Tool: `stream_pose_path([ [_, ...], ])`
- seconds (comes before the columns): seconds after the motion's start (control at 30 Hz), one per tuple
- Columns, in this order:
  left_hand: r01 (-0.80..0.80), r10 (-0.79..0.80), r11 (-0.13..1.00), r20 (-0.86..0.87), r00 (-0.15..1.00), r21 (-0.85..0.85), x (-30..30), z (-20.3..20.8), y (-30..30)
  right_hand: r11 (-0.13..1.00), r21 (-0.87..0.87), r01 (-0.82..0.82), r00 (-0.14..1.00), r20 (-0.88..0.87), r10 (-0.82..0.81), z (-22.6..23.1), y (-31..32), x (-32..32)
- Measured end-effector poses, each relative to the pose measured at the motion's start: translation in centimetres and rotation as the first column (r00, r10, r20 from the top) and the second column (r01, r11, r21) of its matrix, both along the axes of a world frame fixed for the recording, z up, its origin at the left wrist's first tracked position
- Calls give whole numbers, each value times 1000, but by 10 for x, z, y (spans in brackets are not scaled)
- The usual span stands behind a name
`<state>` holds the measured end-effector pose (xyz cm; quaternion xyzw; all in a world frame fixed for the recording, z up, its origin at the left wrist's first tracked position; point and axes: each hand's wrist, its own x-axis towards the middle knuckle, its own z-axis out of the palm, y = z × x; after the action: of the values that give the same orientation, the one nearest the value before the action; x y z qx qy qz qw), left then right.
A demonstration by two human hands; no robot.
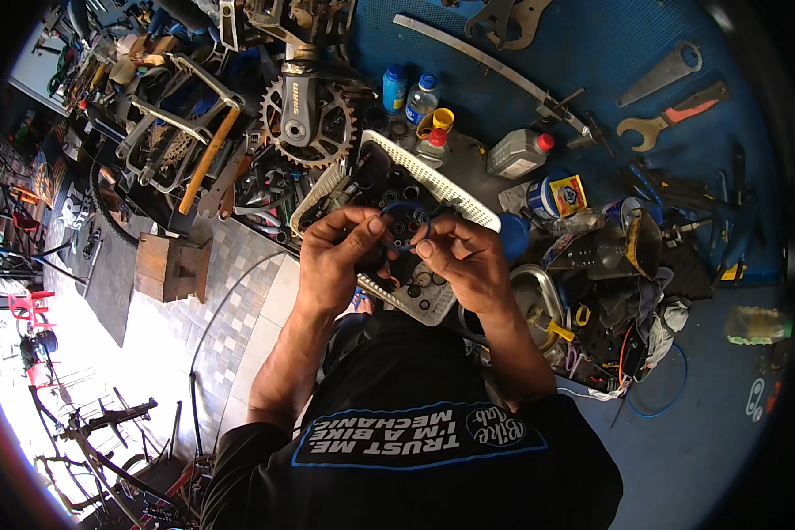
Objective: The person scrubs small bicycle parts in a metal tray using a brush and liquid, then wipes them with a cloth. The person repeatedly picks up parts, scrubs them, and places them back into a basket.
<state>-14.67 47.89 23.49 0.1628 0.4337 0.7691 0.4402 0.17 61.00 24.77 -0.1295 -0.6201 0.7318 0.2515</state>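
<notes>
A thin blue ring (407,204) hangs between my two hands, pinched at opposite sides. My left hand (334,256) has its thumb and index finger closed on the ring's left side. On the other side, my right hand (470,263) grips it between thumb and fingertips. Below the hands lies a whitish plastic basket (458,196) with perforated walls. Several small dark rings and round parts rest in it, partly hidden by my fingers; their exact kinds are hard to make out.
A bicycle crankset (297,132) stands beyond the basket's left end. Bottles, including a grey one with a red cap (517,156), crowd behind. Right of me sit a metal tray (526,287) and a yellow-handled brush (554,328). A wooden stool (168,268) stands left.
</notes>
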Motion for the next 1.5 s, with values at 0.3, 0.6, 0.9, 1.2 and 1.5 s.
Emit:
stream_pose_path([
  [0.3, -203, 200, 976, -669, 716, 75, 4, 6, -4, 994, 111, 23, 998, 52, -28, -5, 6, -3],
  [0.6, -30, 342, 936, -927, -155, 351, -22, 2, -5, 986, -163, -35, 968, 240, 74, 13, 19, 8],
  [0.9, 36, -38, 999, -361, 932, -10, 3, 7, -15, 966, 240, 98, 989, 85, -122, 23, -4, 7],
  [1.2, 24, -62, 996, -492, 868, -84, -1, 10, -15, 948, 305, 94, 983, 125, -138, 24, -1, 4],
  [1.5, 93, -134, 988, -402, 906, -120, -1, 19, -15, 956, 276, 103, 989, 75, -128, 29, -6, -2],
])
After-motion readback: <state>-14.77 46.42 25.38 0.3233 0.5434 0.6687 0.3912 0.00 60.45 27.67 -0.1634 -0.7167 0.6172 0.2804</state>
